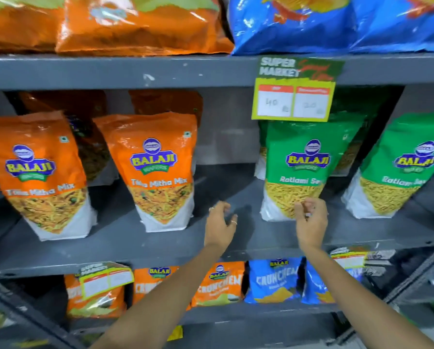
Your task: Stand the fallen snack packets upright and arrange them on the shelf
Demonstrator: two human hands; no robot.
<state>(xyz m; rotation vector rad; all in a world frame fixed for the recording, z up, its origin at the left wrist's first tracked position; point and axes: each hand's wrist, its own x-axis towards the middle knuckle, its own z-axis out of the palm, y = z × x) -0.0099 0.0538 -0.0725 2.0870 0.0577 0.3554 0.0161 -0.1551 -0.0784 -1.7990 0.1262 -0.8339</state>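
Note:
On the middle grey shelf (125,238) two orange snack packets stand upright, one at the left (38,172) and one further right (158,170). Two green packets stand upright at the right, one at centre-right (301,167) and one at the far right (397,165). My left hand (221,226) hovers over the bare gap between the orange and green packets, fingers apart, holding nothing. My right hand (311,222) is at the bottom front of the centre-right green packet, fingers curled loosely, touching or just off its lower edge.
More orange and green packets stand behind the front row. A price tag (294,96) hangs from the upper shelf edge. Large orange (135,23) and blue (336,21) bags sit above. Small orange (216,285) and blue (273,280) packets fill the shelf below.

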